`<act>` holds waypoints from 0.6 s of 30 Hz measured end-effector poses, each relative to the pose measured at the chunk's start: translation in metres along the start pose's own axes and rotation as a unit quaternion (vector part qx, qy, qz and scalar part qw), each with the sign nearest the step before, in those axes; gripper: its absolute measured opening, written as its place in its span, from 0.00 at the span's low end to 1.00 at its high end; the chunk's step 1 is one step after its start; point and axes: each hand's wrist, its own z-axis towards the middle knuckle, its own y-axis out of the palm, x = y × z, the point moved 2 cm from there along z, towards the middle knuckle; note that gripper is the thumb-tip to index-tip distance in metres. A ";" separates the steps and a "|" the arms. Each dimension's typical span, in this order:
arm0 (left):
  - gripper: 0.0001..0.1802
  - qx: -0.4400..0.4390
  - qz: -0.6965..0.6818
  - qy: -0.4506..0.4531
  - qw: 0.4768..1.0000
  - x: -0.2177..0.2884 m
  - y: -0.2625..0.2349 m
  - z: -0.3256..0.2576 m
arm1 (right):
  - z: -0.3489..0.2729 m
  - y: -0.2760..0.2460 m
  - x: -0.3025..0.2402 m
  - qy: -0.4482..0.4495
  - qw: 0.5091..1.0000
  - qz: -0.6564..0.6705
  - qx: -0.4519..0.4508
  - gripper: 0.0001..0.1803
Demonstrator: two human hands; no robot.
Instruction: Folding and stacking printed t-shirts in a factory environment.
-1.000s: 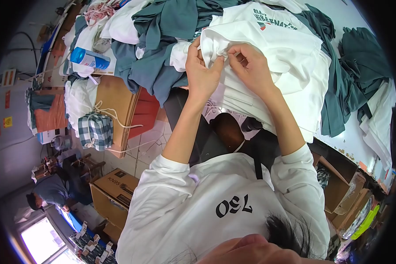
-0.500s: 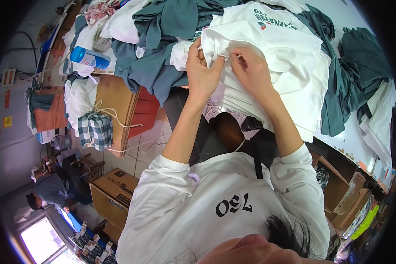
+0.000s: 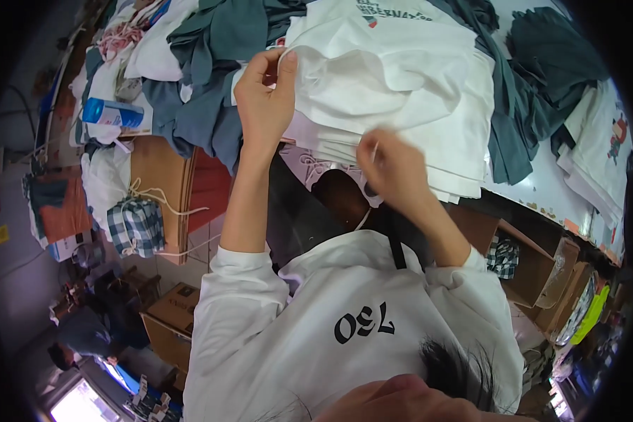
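Observation:
A white printed T-shirt lies rumpled on top of a stack of folded white shirts on the table. At its left edge, my left hand pinches the cloth between thumb and fingers. My right hand is off the cloth, just in front of the stack's near edge. Its fingers are curled together and somewhat smeared by motion; whether something small is between them I cannot make out.
Dark green garments heap left of the stack, with more green cloth to the right. A blue spray can lies at the far left. Cardboard boxes stand on the floor. Another person sits at the lower left.
My right hand has let go of the white T-shirt and drawn back toward me. My left hand still grips the cloth's edge. The whole view has shifted, with the table sitting further left.

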 end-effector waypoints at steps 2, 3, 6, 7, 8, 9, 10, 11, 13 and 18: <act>0.11 0.049 0.016 0.093 0.994 0.020 0.009 0.001 | 0.038 -0.010 0.008 -0.098 0.962 -0.124 0.223 0.11; 0.11 0.047 0.014 0.097 0.994 0.031 0.013 0.003 | 0.060 -0.017 0.011 -0.146 0.922 -0.201 0.296 0.12; 0.07 0.057 0.024 0.203 0.977 0.077 0.025 0.007 | 0.116 -0.042 0.033 -0.118 0.867 -0.324 0.360 0.13; 0.07 0.059 0.028 0.203 0.977 0.094 0.018 0.013 | 0.128 -0.055 0.043 -0.103 0.855 -0.357 0.362 0.13; 0.09 0.046 0.103 0.216 0.970 0.109 0.006 0.018 | 0.130 -0.072 0.020 -0.099 0.860 -0.348 0.361 0.07; 0.14 0.030 0.173 0.229 0.957 0.120 0.000 0.021 | 0.129 -0.096 -0.004 -0.093 0.862 -0.342 0.361 0.03; 0.05 0.078 0.090 0.325 0.938 0.131 0.007 0.028 | 0.121 -0.125 -0.009 -0.089 0.852 -0.366 0.362 0.04; 0.05 0.077 0.087 0.326 0.938 0.136 0.008 0.030 | 0.117 -0.143 -0.005 -0.086 0.847 -0.382 0.360 0.05; 0.03 0.004 0.143 0.323 0.936 0.144 0.002 0.036 | 0.109 -0.168 -0.003 -0.003 0.856 -0.419 0.303 0.07; 0.04 -0.013 0.129 0.298 0.946 0.152 0.000 0.033 | 0.073 -0.233 0.039 0.012 0.817 -0.463 0.343 0.11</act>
